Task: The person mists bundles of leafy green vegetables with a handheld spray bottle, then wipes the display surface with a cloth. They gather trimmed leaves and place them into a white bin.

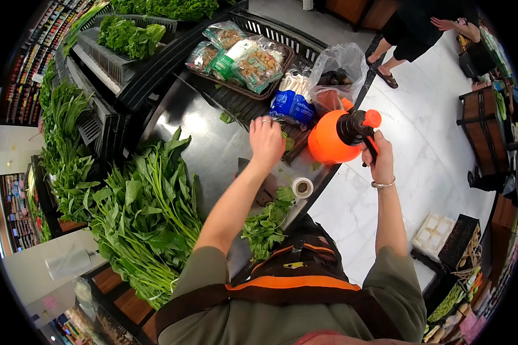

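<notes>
My right hand (380,155) grips the black handle of an orange pump spray bottle (330,140), held at the metal counter's right edge. The bottle has a black collar and an orange knob on top. Over the near part of a dark slatted mat (237,103) is my left hand (266,142), seen from the back with its fingers bent down. Green leaf scraps (289,143) show beside its thumb side; whether the fingers hold any is hidden. Just beyond that hand lies a blue-printed bag of thin white mushrooms (292,100).
A wicker basket (263,95) holds bagged mushrooms. Beside it stands a clear plastic bag (343,64). Leafy greens (146,215) are heaped at left, coriander-like sprigs (265,228) and a tape roll (302,188) nearer me. Black crates (108,56) rise at back left. A person (414,39) stands across the aisle.
</notes>
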`<action>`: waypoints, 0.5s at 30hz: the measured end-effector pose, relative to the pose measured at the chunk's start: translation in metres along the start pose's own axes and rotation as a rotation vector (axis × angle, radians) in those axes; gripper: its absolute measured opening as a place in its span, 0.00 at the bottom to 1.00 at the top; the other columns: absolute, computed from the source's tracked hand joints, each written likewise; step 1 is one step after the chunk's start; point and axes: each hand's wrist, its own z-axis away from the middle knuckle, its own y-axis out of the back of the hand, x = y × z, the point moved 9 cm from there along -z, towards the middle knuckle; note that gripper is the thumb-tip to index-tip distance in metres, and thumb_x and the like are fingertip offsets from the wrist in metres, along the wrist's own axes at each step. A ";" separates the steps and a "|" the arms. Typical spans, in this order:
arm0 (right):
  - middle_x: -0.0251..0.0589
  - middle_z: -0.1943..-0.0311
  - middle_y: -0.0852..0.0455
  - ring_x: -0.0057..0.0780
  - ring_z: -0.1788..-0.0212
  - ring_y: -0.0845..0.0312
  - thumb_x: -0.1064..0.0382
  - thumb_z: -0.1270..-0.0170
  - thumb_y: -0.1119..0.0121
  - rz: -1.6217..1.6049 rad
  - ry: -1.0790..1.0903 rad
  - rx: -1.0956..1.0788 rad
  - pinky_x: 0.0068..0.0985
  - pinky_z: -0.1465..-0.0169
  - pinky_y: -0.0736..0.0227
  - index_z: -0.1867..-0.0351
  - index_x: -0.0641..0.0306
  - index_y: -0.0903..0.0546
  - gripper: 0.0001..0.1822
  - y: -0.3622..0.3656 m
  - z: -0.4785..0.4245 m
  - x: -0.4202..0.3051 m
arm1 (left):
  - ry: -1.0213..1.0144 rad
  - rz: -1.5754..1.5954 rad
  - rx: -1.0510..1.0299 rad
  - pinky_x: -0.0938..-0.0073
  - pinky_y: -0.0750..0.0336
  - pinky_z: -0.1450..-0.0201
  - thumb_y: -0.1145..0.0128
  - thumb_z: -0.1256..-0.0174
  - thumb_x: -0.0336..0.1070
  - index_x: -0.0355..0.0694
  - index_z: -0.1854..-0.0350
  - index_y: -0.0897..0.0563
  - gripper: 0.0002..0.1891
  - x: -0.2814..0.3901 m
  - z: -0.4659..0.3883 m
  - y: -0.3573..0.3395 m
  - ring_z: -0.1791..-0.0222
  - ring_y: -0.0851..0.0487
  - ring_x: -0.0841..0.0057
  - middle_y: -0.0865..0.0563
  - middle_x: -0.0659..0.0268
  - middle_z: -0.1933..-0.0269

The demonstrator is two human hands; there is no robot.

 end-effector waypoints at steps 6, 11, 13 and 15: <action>0.30 0.91 0.35 0.18 0.89 0.41 0.42 0.27 0.58 -0.022 -0.014 0.022 0.18 0.82 0.46 0.78 0.67 0.24 0.30 0.009 0.004 0.007 | 0.127 -0.302 -0.876 0.57 0.23 0.45 0.27 0.60 0.64 0.45 0.30 0.37 0.54 -0.004 -0.022 -0.099 0.36 0.28 0.52 0.35 0.46 0.31; 0.30 0.91 0.34 0.18 0.88 0.40 0.43 0.28 0.58 -0.038 -0.001 -0.034 0.19 0.81 0.46 0.78 0.67 0.24 0.30 0.012 0.005 0.011 | 0.196 -0.433 -0.852 0.56 0.21 0.48 0.25 0.62 0.64 0.48 0.24 0.51 0.63 -0.006 -0.019 -0.143 0.33 0.36 0.39 0.47 0.40 0.27; 0.31 0.91 0.32 0.17 0.88 0.38 0.42 0.28 0.56 -0.070 0.011 -0.037 0.18 0.80 0.44 0.78 0.68 0.23 0.30 0.017 0.002 0.013 | 0.143 -0.406 -0.667 0.60 0.20 0.50 0.37 0.44 0.47 0.40 0.32 0.34 0.37 0.004 -0.022 -0.140 0.39 0.29 0.41 0.38 0.39 0.31; 0.31 0.91 0.31 0.17 0.88 0.38 0.42 0.28 0.56 -0.072 0.004 -0.063 0.18 0.80 0.44 0.78 0.68 0.23 0.30 0.019 0.003 0.015 | 0.076 -0.401 -0.530 0.58 0.21 0.50 0.52 0.33 0.34 0.36 0.43 0.21 0.18 0.011 -0.023 -0.141 0.43 0.24 0.42 0.29 0.43 0.36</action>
